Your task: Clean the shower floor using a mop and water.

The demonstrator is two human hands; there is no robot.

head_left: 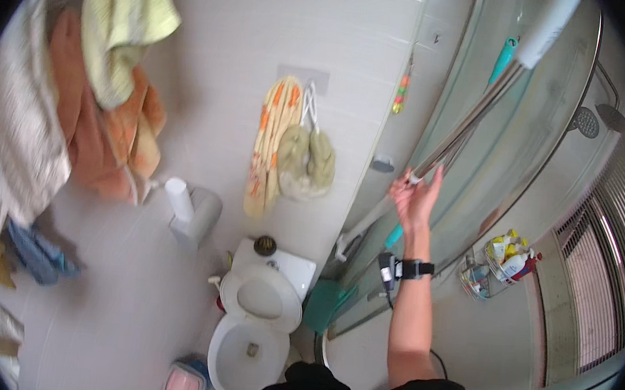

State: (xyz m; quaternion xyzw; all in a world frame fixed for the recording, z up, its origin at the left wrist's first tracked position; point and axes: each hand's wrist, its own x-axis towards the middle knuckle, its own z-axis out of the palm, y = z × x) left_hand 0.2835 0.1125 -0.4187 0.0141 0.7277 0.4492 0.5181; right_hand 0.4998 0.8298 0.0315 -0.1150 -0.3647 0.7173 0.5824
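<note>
My right hand (pixel 415 200) reaches up beside the glass shower panel. Its fingers and thumb are closed round a long metal pole (pixel 470 124), near a white collar. The pole slants from a thick white grip (pixel 550 30) at upper right down to a white end piece (pixel 343 244) above the toilet side. What tool the pole belongs to is not clear. Behind it stands a teal-handled stick (pixel 504 61), partly hidden by the pole. A black band with a small device (pixel 388 270) circles my right wrist. My left hand is out of sight.
A toilet (pixel 253 347) with its seat raised stands below the wall. Glass shower panels (pixel 523 151) curve along the right. A wire rack (pixel 497 273) holds several bottles. Towels (pixel 128 34) hang at left, cloths (pixel 276 143) on the middle wall. A pink-lidded bin (pixel 185 387) sits beside the toilet.
</note>
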